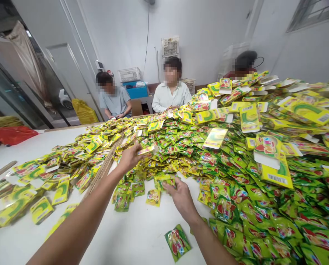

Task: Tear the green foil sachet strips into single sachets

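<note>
My left hand (pixel 130 157) reaches forward over the edge of the packet heap, its fingers closed on a small yellow box (pixel 147 150). Nearer to me, my right hand (pixel 181 195) has thumb and fingers pinched on a green packet (pixel 168 181). A yellow packet (pixel 153 197) lies on the white table between my hands, with several green packets (pixel 122 202) to its left. One green packet with a red fruit picture (pixel 177 243) lies alone below my right hand.
Green packets (pixel 244 206) and yellow boxes (pixel 277 176) form a large heap on the right. A wooden strip (pixel 105 169) separates boxes on the left. Three people sit beyond the white table (pixel 120 239).
</note>
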### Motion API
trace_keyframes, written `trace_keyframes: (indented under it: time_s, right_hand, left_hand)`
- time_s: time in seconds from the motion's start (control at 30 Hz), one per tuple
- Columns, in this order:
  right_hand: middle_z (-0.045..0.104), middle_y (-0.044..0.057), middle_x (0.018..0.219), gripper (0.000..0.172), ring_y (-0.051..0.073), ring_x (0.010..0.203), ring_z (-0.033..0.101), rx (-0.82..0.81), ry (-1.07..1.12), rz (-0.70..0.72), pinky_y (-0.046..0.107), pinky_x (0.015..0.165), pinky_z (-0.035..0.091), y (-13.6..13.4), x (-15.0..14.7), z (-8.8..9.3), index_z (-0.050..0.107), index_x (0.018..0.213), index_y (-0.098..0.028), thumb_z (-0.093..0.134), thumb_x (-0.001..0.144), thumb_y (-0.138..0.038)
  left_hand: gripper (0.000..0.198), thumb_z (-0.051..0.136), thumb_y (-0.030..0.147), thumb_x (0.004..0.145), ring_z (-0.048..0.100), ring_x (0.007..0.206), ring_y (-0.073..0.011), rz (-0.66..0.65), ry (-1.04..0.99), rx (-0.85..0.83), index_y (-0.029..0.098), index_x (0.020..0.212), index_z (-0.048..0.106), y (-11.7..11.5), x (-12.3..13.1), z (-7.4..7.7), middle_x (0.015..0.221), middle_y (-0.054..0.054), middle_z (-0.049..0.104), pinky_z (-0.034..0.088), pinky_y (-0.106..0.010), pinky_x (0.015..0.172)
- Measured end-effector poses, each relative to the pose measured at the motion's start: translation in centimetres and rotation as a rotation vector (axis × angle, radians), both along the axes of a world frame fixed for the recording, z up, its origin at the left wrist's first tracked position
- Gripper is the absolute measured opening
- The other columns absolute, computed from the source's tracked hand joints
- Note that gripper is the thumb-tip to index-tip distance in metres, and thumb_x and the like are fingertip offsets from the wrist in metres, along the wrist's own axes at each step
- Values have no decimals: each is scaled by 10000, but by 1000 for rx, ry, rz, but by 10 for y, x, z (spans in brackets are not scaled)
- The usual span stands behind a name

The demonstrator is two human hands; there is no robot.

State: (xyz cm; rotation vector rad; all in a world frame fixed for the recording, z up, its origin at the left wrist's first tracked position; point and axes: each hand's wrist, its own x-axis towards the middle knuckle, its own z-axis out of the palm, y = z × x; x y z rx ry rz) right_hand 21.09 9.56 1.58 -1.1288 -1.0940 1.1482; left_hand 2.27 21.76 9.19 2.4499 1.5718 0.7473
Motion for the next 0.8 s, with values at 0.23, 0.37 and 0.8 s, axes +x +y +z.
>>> trace_keyframes:
  time_s: [0.23,0.37,0.8]
  right_hand:
    - [649,23,762,293,173,714,574,72,-202,-205,282,671,458,5,6,-1,626,913,-187,585,738,-419]
    - [655,24,742,219,180,707,573,28,-373,14,290,671,454,7,12,-8,652,866,-194,584,724,-347]
    - [602,-8,705,193,153,689,518,3,-451,61,256,633,383,4,12,-6,617,744,-183,592,691,-367]
  left_hand:
    - [329,694,440,660,602,703,-176,-80,-610,-533,166,830,627,-98,-4,-51,770,-19,669,433,-247,610]
    - [346,739,426,624,622,703,-175,67,-883,-588,155,815,643,-121,-2,-77,797,-42,694,467,-262,637]
    - [335,772,365,616,634,677,-160,32,-942,-743,155,845,645,-137,-6,-89,810,-33,700,494,-254,627]
